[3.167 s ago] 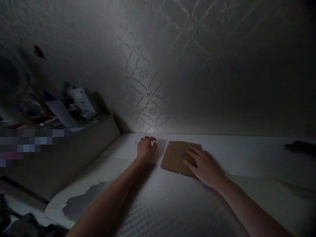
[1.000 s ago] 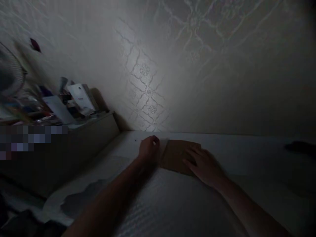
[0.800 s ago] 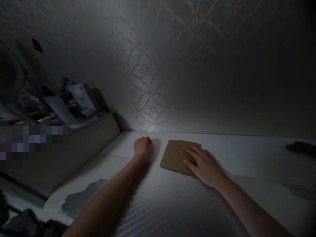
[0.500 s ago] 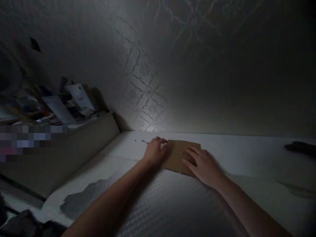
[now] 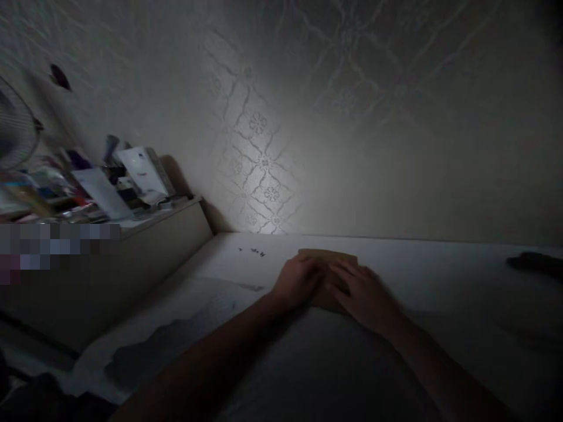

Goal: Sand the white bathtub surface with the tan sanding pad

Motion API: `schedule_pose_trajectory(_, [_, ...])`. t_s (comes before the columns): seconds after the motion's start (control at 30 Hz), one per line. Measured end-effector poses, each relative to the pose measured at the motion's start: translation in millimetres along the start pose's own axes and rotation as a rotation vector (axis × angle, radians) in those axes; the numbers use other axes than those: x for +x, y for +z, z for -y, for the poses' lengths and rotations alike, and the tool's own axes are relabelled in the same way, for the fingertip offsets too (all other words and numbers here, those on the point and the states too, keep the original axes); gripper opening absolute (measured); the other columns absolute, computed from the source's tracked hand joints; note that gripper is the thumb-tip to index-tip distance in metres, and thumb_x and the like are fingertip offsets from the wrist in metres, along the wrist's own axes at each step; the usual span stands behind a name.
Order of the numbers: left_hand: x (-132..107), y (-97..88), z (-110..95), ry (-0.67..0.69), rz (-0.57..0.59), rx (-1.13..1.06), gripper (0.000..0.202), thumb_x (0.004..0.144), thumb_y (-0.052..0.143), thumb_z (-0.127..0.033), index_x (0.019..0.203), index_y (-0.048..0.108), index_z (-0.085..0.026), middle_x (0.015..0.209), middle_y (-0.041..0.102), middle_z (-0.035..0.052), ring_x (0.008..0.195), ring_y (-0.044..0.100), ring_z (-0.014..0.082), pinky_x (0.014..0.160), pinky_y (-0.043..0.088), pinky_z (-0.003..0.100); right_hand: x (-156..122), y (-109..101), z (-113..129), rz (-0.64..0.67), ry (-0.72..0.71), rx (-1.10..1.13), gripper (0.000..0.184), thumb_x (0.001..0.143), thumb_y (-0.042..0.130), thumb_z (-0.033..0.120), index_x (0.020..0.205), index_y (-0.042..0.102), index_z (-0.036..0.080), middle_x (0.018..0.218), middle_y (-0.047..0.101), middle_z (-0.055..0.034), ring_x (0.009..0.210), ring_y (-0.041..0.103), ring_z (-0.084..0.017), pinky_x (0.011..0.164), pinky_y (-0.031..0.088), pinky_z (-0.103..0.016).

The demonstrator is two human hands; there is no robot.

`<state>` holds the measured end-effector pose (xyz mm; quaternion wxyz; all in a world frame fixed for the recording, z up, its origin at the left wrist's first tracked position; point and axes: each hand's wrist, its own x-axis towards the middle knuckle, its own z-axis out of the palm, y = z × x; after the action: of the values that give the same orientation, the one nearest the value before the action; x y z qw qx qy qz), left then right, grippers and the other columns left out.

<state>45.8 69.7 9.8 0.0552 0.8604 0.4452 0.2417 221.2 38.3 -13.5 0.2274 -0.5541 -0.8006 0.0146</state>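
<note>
A flat brown cardboard piece [image 5: 336, 257] lies on the white table [image 5: 440, 275] near the wall. My right hand [image 5: 363, 293] rests flat on its right part, fingers stretched out. My left hand [image 5: 295, 282] lies over the cardboard's left part, fingers curled down onto it; whether they hold anything is hidden in the dim light. A few tiny dark bits [image 5: 257, 252] lie on the table to the left of the hands.
A patterned wall [image 5: 264, 164] rises right behind the table. At the left a low shelf [image 5: 167, 228] carries cluttered boxes and papers [image 5: 132, 176], with a fan [image 5: 15, 132] at the far left. A dark object [image 5: 534, 261] lies at the table's right edge.
My left hand moved right from the tiny bits on the table onto the cardboard's left side. The right hand stayed on the cardboard.
</note>
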Motion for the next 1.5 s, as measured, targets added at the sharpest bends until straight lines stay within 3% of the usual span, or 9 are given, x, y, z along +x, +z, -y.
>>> schedule_pose_trajectory(0.53, [-1.0, -3.9, -3.0, -0.094, -0.015, 0.003, 0.016, 0.086, 0.057, -0.030, 0.081, 0.068, -0.019, 0.081, 0.067, 0.0021, 0.076, 0.060, 0.0164, 0.070, 0.045, 0.026, -0.1, 0.4, -0.5, -0.003, -0.006, 0.000, 0.048, 0.092, 0.042, 0.041, 0.131, 0.056, 0.016, 0.140, 0.052, -0.0141, 0.127, 0.048, -0.029, 0.106, 0.035, -0.050])
schedule_pose_trajectory(0.7, [1.3, -9.4, -0.2, -0.320, -0.129, 0.000, 0.019, 0.086, 0.054, -0.031, 0.077, 0.064, -0.017, 0.075, 0.066, 0.0013, 0.067, 0.058, 0.0143, 0.063, 0.043, 0.024, -0.4, 1.0, -1.3, -0.014, -0.003, 0.007, 0.047, 0.092, 0.042, 0.042, 0.130, 0.057, 0.019, 0.140, 0.053, -0.0118, 0.127, 0.049, -0.028, 0.105, 0.035, -0.049])
schedule_pose_trajectory(0.9, [4.1, -33.8, 24.1, -0.492, -0.186, 0.168, 0.019, 0.088, 0.051, -0.030, 0.084, 0.065, -0.018, 0.084, 0.070, 0.0034, 0.078, 0.064, 0.0171, 0.072, 0.045, 0.027, -1.8, -1.7, 1.4, -0.019, 0.001, 0.011, 0.047, 0.092, 0.043, 0.040, 0.130, 0.057, 0.017, 0.140, 0.053, -0.0132, 0.128, 0.048, -0.029, 0.106, 0.035, -0.051])
schedule_pose_trajectory(1.03, [0.7, -48.2, 48.6, -0.606, -0.112, 0.404, 0.019, 0.086, 0.050, -0.026, 0.093, 0.065, -0.018, 0.100, 0.070, 0.0071, 0.092, 0.065, 0.0219, 0.081, 0.045, 0.031, -2.0, -1.6, 1.9, -0.015, 0.009, 0.009, 0.047, 0.092, 0.044, 0.039, 0.130, 0.057, 0.015, 0.141, 0.052, -0.0137, 0.129, 0.048, -0.029, 0.107, 0.034, -0.051])
schedule_pose_trajectory(1.2, [-5.3, -53.3, 65.0, -0.749, -0.019, 0.509, 0.023, 0.085, 0.047, -0.025, 0.097, 0.064, -0.016, 0.105, 0.068, 0.0122, 0.099, 0.063, 0.0271, 0.083, 0.045, 0.037, -1.0, -0.5, 1.3, -0.011, 0.016, 0.012, 0.047, 0.092, 0.045, 0.040, 0.130, 0.057, 0.015, 0.140, 0.052, -0.0141, 0.129, 0.047, -0.029, 0.107, 0.034, -0.053])
schedule_pose_trajectory(1.37, [-4.5, -50.6, 55.0, -0.669, -0.100, 0.528, 0.030, 0.086, 0.050, -0.024, 0.114, 0.058, -0.018, 0.117, 0.062, 0.0119, 0.110, 0.057, 0.0275, 0.095, 0.040, 0.043, -1.1, 0.3, 1.0, -0.018, 0.006, 0.018, 0.047, 0.091, 0.045, 0.040, 0.129, 0.058, 0.015, 0.140, 0.053, -0.0132, 0.129, 0.048, -0.029, 0.107, 0.035, -0.052])
schedule_pose_trajectory(1.5, [-3.1, -39.2, 35.2, -0.407, -0.061, 0.384, 0.028, 0.087, 0.053, -0.027, 0.114, 0.059, -0.020, 0.120, 0.060, 0.0103, 0.111, 0.057, 0.0255, 0.099, 0.040, 0.040, -0.7, 3.4, -0.3, -0.050, -0.006, 0.030, 0.046, 0.091, 0.046, 0.040, 0.128, 0.059, 0.017, 0.138, 0.054, -0.0146, 0.127, 0.049, -0.029, 0.107, 0.035, -0.052])
